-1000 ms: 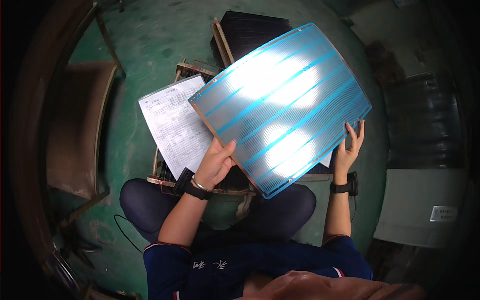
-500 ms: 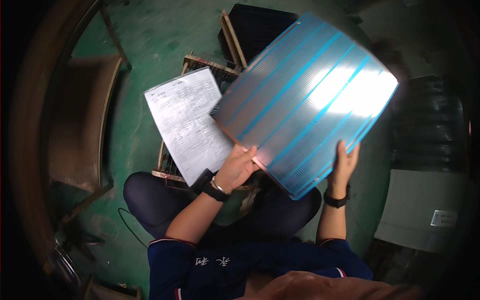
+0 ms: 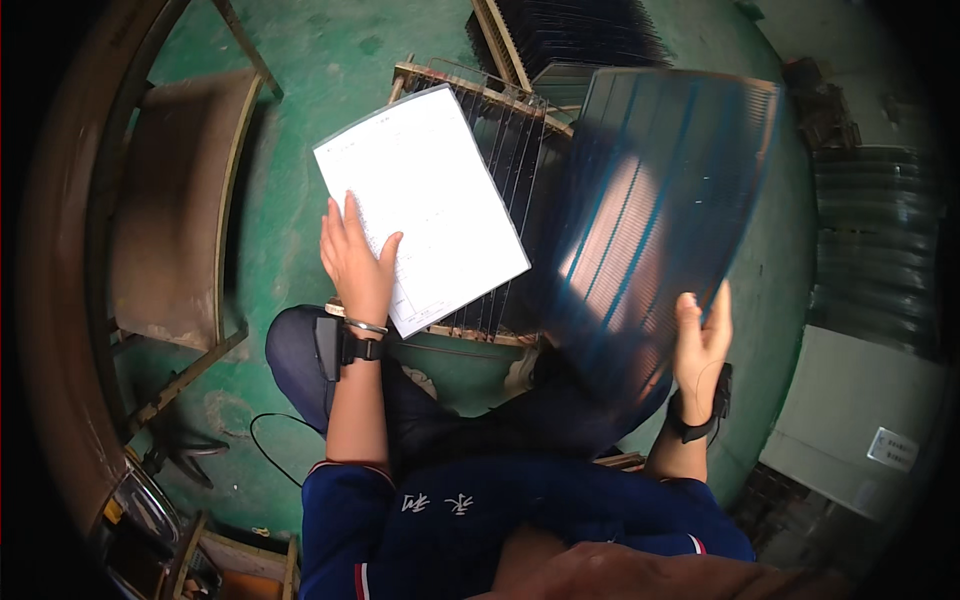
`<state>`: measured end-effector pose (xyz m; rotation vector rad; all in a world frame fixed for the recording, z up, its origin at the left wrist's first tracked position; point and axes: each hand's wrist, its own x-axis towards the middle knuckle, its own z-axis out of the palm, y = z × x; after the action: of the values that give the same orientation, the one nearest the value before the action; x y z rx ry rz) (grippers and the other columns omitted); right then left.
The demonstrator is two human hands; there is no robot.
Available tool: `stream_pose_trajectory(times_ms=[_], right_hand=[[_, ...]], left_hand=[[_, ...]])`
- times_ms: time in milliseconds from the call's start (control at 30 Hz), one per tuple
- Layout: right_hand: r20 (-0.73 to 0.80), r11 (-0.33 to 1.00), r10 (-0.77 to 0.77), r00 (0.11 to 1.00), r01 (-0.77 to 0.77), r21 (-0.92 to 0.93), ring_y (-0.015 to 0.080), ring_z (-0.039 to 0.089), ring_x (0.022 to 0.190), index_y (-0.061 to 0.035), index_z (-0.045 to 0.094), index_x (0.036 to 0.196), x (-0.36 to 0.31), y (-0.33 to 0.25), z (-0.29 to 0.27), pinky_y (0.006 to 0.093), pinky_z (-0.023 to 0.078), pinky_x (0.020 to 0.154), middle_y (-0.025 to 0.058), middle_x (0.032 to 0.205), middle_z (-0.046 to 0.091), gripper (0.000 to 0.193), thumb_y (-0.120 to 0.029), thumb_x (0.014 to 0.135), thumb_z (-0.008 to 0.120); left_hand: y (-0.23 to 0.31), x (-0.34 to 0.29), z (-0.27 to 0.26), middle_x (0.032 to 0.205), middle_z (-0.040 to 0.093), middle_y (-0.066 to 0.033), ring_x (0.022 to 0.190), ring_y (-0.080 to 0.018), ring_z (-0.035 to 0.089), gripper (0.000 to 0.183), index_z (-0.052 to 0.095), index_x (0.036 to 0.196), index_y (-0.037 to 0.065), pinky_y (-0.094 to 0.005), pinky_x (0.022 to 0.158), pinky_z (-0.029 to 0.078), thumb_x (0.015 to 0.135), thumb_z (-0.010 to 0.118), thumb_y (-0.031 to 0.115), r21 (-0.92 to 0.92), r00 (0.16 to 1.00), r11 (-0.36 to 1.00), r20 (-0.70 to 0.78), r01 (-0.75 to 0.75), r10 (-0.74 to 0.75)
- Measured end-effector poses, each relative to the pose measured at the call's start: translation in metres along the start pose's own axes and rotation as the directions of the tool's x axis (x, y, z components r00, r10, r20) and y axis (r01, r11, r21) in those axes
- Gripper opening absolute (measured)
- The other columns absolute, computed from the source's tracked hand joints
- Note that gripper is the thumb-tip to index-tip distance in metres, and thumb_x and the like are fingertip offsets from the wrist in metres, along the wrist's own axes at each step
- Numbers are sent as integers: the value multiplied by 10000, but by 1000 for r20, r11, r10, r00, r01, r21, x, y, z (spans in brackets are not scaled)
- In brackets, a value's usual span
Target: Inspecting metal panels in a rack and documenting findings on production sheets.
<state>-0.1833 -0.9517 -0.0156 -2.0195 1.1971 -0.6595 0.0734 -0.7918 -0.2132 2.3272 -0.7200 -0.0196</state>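
My right hand (image 3: 703, 335) grips the right edge of a thin rectangular panel (image 3: 665, 200), ribbed and reflective with blue stripes, held tilted and partly blurred. Its thumb is on the near face; the fingers behind the panel are hidden. My left hand (image 3: 358, 262) lies with fingers spread over the left edge of a white printed sheet (image 3: 440, 200), which has a clear sleeve-like border. Beneath the sheet is a wooden-ended rack (image 3: 480, 325) strung with thin rods, standing on the floor between my knees.
Beyond the rack stands a second rack (image 3: 590, 35) filled with dark panels. A brown board on a frame (image 3: 165, 210) is at the left. Clear-wrapped stacks (image 3: 870, 240) and a pale grey box (image 3: 835, 410) line the right. A black cable (image 3: 255, 440) lies by my left knee.
My left hand has let go of the panel and moved left onto the sheet. The panel, now only in my right hand, has turned more upright and its glare has dimmed.
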Motion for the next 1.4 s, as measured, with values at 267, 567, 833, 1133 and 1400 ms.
stream_pose_trajectory(times_ms=[267, 567, 833, 1133, 1400], right_hand=[[126, 996, -2, 992, 13, -87, 89, 507, 749, 3, 239, 1376, 9, 26, 34, 220, 428, 681, 86, 973, 580, 543, -46, 887, 470], [199, 996, -86, 976, 87, 0, 239, 424, 1208, 17, 283, 1352, 38, 39, 40, 299, 294, 1009, 194, 1295, 445, 547, 30, 831, 446], [202, 996, 85, 976, -80, -34, 238, 446, 1189, 22, 314, 1335, 47, 31, 35, 296, 320, 988, 195, 1271, 468, 532, 44, 818, 439], [202, 991, 133, 970, -125, -55, 237, 506, 1122, 18, 321, 1332, 52, 27, 37, 296, 364, 947, 191, 1200, 525, 521, 26, 826, 444], [215, 924, 38, 976, 47, -379, 401, 578, 915, -46, 149, 1397, 59, 47, 94, 429, 450, 767, 272, 1016, 574, 632, -36, 840, 449]], left_hand=[[-35, -1, 15, 1297, 412, -244, 1157, -330, 464, 802, 248, 1354, -8, -336, 950, 390, 707, 713, 88, -499, 921, 775, 244, 388, -304], [-18, -3, 2, 1166, 541, -205, 1008, -223, 581, 616, 274, 1359, 35, -302, 837, 452, 804, 516, -79, -666, 950, 685, 124, 294, -287], [-30, -9, 10, 1130, 555, -189, 1002, -191, 565, 506, 289, 1335, -15, -286, 846, 437, 858, 456, -38, -669, 960, 702, 68, 245, -271], [-32, -10, 9, 1128, 549, -168, 990, -159, 553, 454, 309, 1314, -37, -261, 840, 429, 883, 448, -6, -670, 947, 680, 119, 298, -298], [-30, -12, 9, 1073, 590, -180, 941, -163, 582, 417, 356, 1289, -35, -274, 806, 450, 887, 455, 12, -717, 953, 655, 45, 240, -300]])
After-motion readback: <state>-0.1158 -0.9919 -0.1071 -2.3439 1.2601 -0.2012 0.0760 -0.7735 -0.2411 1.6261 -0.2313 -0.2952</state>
